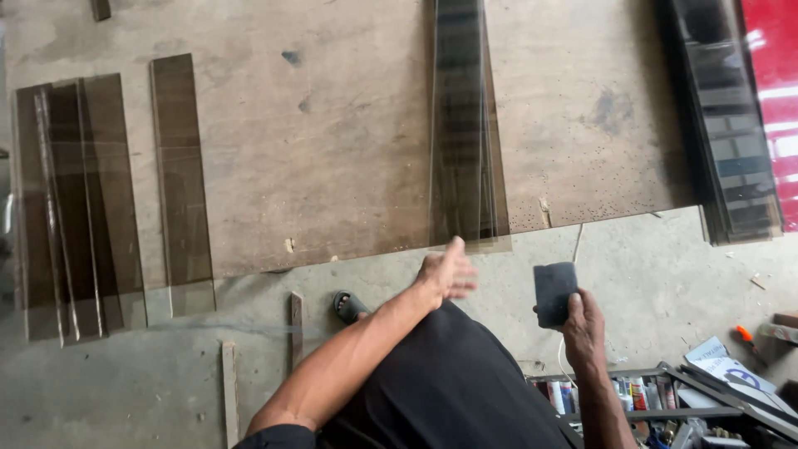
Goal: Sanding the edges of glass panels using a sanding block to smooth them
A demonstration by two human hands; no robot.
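Left hand (447,273) is out in front of the body, fingers straight and together, palm flat, holding nothing. Fingertips sit just below the near end of a stack of tinted glass strips (461,125), very close to the bottom edge; can't tell if they actually touch it

Right hand (582,324) is raised beside the right knee, fingers wrapped round a small dark flat block (554,293), held upright, thumb on its near face

The glass stack lies lengthwise on a brown board (332,150) on the concrete floor (648,266), near end overhanging the board edge slightly. More tinted strips on the left: a single strip (181,175) and, beside it, a wider pile (75,208), both sticking out past the board onto the floor. Another dark stack (731,125) runs along the right edge, next to a red panel (773,83)

A sandalled foot (349,306) shows below the board edge, next to a short wooden stick (297,328); a second stick (230,391) is lower left. Bottom right: an open metal toolbox (665,399) with tubes and small cans inside, an orange-handled tool (746,337) on the floor near it
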